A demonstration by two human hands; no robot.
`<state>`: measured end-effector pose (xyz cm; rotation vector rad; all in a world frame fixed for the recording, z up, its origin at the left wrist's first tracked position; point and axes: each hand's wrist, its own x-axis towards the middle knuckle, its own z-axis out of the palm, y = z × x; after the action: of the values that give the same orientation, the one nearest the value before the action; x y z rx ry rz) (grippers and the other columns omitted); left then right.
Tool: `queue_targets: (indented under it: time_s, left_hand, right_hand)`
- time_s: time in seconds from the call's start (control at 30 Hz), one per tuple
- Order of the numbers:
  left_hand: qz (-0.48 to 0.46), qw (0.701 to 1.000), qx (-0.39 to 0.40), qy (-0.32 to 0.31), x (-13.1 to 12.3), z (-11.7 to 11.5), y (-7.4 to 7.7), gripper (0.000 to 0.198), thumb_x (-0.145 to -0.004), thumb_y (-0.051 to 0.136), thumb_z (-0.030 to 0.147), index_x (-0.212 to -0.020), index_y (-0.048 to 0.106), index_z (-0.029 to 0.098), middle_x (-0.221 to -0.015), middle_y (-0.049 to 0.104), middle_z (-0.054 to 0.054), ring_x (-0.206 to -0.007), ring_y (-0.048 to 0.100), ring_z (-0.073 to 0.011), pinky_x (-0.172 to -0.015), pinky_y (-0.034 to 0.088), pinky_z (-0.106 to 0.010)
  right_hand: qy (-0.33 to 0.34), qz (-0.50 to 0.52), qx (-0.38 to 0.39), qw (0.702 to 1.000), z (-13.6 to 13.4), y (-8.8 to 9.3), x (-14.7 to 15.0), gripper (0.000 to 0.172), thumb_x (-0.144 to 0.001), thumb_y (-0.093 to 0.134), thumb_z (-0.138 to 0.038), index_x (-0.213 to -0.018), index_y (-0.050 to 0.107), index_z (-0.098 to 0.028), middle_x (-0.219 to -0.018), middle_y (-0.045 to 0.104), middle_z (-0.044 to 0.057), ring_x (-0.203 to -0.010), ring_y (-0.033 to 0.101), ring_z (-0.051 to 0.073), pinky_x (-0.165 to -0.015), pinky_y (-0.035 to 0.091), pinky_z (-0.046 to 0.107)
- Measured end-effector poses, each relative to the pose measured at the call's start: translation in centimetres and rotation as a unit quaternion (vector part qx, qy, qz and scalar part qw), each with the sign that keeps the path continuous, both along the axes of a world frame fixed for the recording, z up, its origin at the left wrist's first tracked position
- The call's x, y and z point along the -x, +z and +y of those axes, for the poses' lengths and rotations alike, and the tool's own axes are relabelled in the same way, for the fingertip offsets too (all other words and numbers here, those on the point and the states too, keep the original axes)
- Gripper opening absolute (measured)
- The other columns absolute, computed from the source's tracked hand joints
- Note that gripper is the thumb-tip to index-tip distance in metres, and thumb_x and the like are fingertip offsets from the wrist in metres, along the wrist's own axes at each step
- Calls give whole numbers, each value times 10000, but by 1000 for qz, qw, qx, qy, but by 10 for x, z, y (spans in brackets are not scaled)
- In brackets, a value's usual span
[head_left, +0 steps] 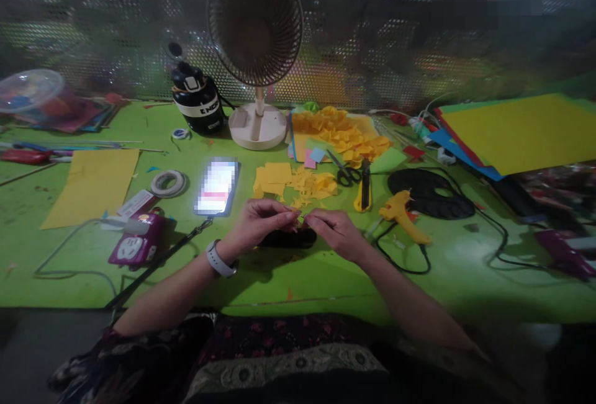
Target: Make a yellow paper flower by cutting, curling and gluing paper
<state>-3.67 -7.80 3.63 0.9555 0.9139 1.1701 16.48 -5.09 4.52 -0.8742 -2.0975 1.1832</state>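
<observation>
My left hand (pixel 264 223), with a pale watch (pixel 220 259) on its wrist, is closed in a pinch at the middle of the table. Facing it, my right hand (pixel 334 231) pinches too, its fingertips almost meeting the left ones. A tiny bit of something orange and pale shows between the fingertips, too small to name. Under the hands lies a long black object (pixel 291 238), partly covered. Just beyond them are cut yellow paper squares (pixel 274 175) and loose yellow scraps (pixel 314 184). Black scissors (pixel 348 174) and a yellow box cutter (pixel 363 196) lie to the right.
A yellow glue gun (pixel 407 215) with a black cord and a dark palette (pixel 431 193) lie right. A fan (pixel 258 125), a black bottle (pixel 198 103) and crumpled yellow paper (pixel 335 131) stand behind. A lit phone (pixel 216 187), tape roll (pixel 168 184) and purple adapter (pixel 139 239) lie left.
</observation>
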Motion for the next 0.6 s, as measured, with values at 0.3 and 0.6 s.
queue_targets:
  time_s: [0.3, 0.6]
  left_hand:
    - [-15, 1000, 16, -6, -1, 1, -2, 245, -645, 870, 346, -733, 752, 150, -673, 748, -33, -557, 685, -117, -590, 592, -232]
    - [-53, 997, 48, -22, -2, 1, -6, 224, -663, 865, 335, -757, 751, 166, -673, 743, -19, -566, 673, -102, -583, 569, -212]
  right_hand:
    - [-5, -6, 3, 1000, 0, 0, 2, 348, -932, 466, -352, -622, 475, -194, -589, 436, -23, -550, 396, 111, -545, 339, 247]
    - [-4, -15, 5, 1000, 1, -1, 2, 347, -933, 459, -352, -624, 468, -193, -583, 424, -30, -541, 388, 101, -537, 328, 239]
